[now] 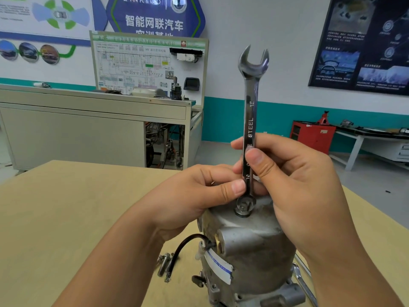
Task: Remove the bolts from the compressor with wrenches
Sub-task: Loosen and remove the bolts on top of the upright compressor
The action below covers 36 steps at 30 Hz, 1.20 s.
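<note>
A grey metal compressor (250, 247) stands upright on a tan table (66, 207). A bolt (243, 208) sits in its top face. A chrome double open-end wrench (251, 111) stands vertical, its lower jaw fitted on the bolt head and its upper jaw free in the air. My right hand (294, 185) grips the wrench shaft, thumb pressed on the front. My left hand (199, 193) pinches the shaft low down, just above the bolt, thumb against it.
Loose bolts (163, 263) lie on the table left of the compressor beside its black cable (183, 247). Another wrench (304, 282) lies at the compressor's right base. A grey training bench (88, 129) and a red cabinet (313, 136) stand farther back.
</note>
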### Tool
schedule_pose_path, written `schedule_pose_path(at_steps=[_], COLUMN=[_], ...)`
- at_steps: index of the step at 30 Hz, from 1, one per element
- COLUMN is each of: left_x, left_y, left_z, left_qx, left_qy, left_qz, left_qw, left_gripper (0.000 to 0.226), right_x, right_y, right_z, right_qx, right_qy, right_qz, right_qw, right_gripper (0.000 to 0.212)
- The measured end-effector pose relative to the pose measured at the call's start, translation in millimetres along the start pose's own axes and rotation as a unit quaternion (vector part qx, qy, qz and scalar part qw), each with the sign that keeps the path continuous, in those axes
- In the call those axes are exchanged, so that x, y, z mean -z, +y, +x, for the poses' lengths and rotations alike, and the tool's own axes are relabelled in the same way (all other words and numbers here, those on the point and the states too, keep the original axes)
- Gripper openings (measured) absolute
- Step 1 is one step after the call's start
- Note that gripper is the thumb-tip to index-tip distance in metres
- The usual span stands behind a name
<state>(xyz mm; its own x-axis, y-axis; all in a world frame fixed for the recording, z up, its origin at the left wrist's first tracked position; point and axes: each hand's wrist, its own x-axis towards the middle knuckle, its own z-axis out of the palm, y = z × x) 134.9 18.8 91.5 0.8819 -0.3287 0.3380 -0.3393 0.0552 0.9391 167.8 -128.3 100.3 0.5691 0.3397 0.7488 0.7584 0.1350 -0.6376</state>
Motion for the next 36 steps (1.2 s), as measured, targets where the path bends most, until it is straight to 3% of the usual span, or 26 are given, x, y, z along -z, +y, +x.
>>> schedule_pose_path(at_steps=[11, 16, 22, 36], left_x=[8.2, 5.6, 6.9, 4.7], left_y=[-3.3, -3.5, -5.5, -4.1], left_z=[-1.1, -0.5, 2.1, 1.7], left_qx=[-0.019, -0.034, -0.037, -0.041], left_qy=[-0.015, -0.014, 0.040, 0.020], left_qz=[0.008, 0.023, 0.057, 0.076], left_qw=[1.000, 0.999, 0.997, 0.996], left_gripper=[0.018, 0.020, 0.018, 0.025], right_x=[-4.1, -1.0, 3.5, 3.0], right_y=[-2.4, -2.3, -1.0, -0.8], right_z=[-0.8, 1.4, 1.9, 2.3], right_qx=[0.045, 0.037, 0.026, 0.010], right_qy=[-0.042, -0.060, -0.099, -0.096], right_qz=[-0.070, 0.016, 0.073, 0.071], right_qw=[0.996, 0.997, 0.992, 0.993], right_gripper=[0.017, 0.020, 0.023, 0.016])
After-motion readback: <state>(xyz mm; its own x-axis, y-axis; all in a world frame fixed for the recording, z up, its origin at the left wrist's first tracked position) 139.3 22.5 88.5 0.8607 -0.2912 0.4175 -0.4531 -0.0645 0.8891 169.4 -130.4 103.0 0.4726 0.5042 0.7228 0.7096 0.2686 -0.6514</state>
